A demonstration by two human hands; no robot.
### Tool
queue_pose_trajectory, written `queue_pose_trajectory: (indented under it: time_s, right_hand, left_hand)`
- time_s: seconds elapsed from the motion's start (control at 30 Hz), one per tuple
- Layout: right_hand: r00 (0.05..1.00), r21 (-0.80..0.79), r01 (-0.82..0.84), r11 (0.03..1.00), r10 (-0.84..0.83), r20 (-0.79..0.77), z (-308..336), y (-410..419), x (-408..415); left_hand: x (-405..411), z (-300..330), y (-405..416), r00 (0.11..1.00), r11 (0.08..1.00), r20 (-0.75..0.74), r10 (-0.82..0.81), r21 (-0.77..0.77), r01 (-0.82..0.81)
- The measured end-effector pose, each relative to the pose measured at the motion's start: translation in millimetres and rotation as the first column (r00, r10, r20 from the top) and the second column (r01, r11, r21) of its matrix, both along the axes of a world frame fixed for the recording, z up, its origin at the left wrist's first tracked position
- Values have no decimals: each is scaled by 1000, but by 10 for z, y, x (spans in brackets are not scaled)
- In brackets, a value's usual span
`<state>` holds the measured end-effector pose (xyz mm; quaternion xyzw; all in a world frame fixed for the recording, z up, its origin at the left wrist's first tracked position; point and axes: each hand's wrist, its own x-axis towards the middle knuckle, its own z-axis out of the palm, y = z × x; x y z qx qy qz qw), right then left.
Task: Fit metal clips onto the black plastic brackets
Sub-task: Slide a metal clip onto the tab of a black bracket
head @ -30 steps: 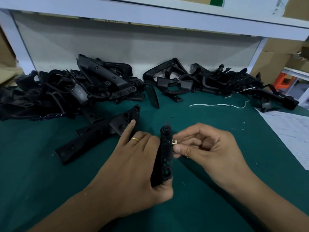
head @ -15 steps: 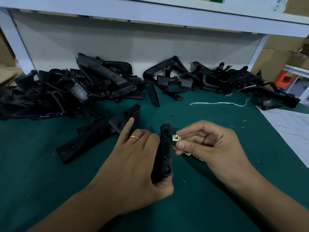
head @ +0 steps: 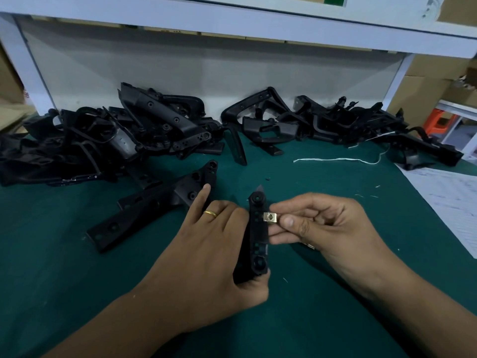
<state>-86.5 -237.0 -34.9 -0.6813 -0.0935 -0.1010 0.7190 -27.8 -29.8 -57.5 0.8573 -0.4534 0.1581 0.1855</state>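
My left hand grips the black bracket upright on the green mat. My right hand pinches a metal clip against the bracket's edge

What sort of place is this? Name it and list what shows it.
Most likely a factory assembly bench: piles of identical black plastic brackets on a green mat, a printed sheet at the side, cardboard cartons behind, and a metal clip being hand-fitted.
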Motion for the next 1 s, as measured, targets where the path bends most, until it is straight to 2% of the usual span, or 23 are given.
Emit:
queue_pose_trajectory:
  time_s: [0.3, 0.4, 0.47, 0.53, 0.6, 0.67, 0.73, 0.87, 1.0]
  right_hand:
    - [997, 56, -8, 998, 12, -80, -17, 1, 4]
    - [995, -13, 77, 997, -78, -57, -23, -14, 15]
    - [985, -128, 170, 977, -171, 7, -19, -44, 10]
    - [953, -321, 302, 898, -286, 95, -28, -117, 1]
    - [909, -536, 413, 737, -368, 195, -30, -222, -2]
    - [911, -700, 402, 590, -337, 239, -26, -295, -1]
    - [947, -811, 297, 504, -263, 183, -17, -320, 5]
    - [976, -897, 179, 404, -189, 110, 39, -377, -10]
    - [985, -907, 135, 398, -152, 79, 74, -382, -24]
  left_hand:
    - [-28, 19, -4, 999, 996, 2, -52, 72, 52]
    - [-33, 25, 2, 999, 997, -2, -41, 68, 41]
    - [-29, 34, 1, 1000, 998, -6, -1, 58, 2]
    - [-15, 39, 2, 998, 998, -23, 57, 29, -56]
    - [1, 42, 4, 992, 993, -40, 122, 12, -122]
    - [9, 29, 3, 986, 987, -37, 162, 20, -161]
    - [12, 7, -2, 984, 984, -12, 176, 34, -176]
    - [35, -18, -10, 981, 981, 5, 193, 25, -193]
    - [44, -32, -11, 979, 979, 14, 203, -2, -203]
